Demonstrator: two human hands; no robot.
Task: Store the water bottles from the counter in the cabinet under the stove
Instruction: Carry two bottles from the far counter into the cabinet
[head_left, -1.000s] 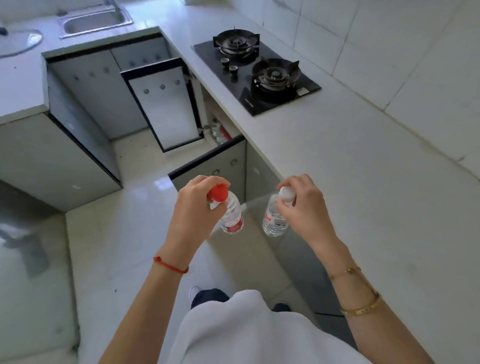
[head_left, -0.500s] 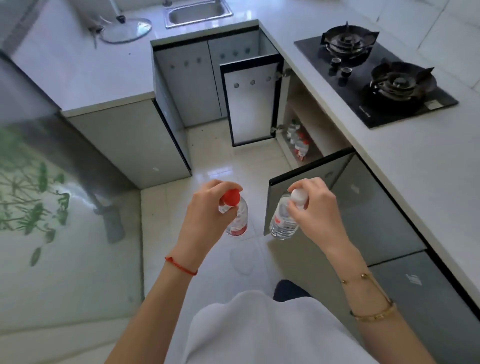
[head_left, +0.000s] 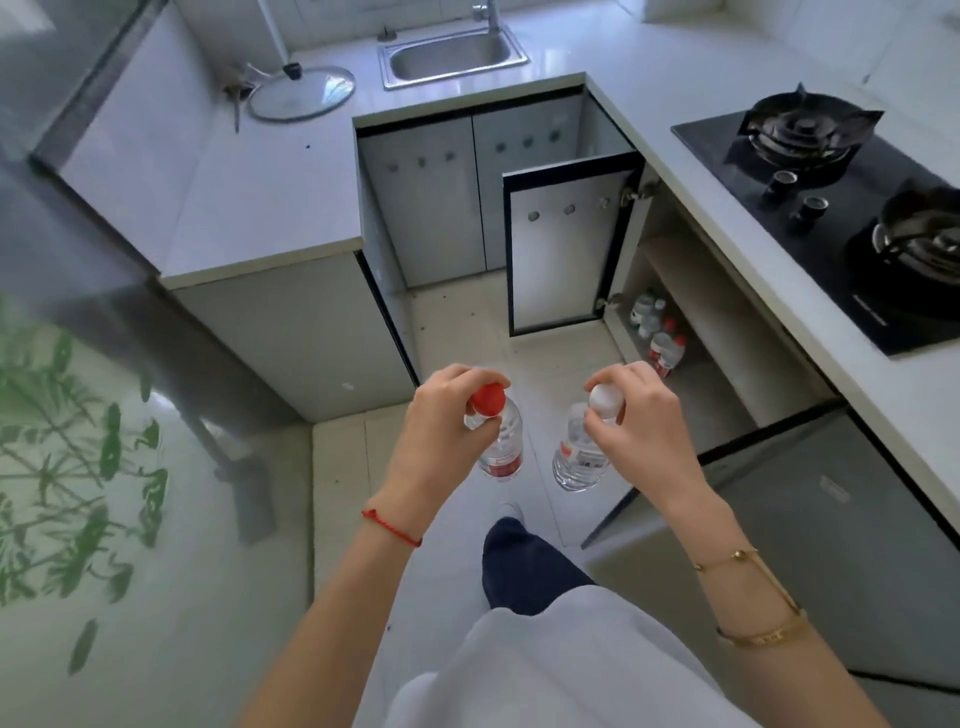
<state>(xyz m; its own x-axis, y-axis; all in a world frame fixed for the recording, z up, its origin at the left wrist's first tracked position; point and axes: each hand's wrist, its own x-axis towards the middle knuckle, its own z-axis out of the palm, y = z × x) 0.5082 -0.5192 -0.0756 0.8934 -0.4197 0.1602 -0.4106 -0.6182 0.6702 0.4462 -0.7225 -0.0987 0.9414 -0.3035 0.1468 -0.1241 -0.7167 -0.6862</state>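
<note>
Nearest, the left hand (head_left: 447, 415) grips a red-capped bottle (head_left: 496, 436) by its neck, fingers curled round the cap, the bottle hanging over the floor. Just beside it, the right hand (head_left: 636, 421) pinches a white-capped bottle (head_left: 576, 457) the same way, also hanging free. The step in hand looks like the carry: both bottles are off the bench (head_left: 779, 249) and on their way to storage. Ahead and to the right of the right hand, the cabinet (head_left: 691, 312) under the stove (head_left: 841, 208) stands with its doors swung wide, and several stored bottles (head_left: 657, 332) stand on its floor. The next move likely calls for stepping forward, crouching, and setting both bottles upright beside those.
</note>
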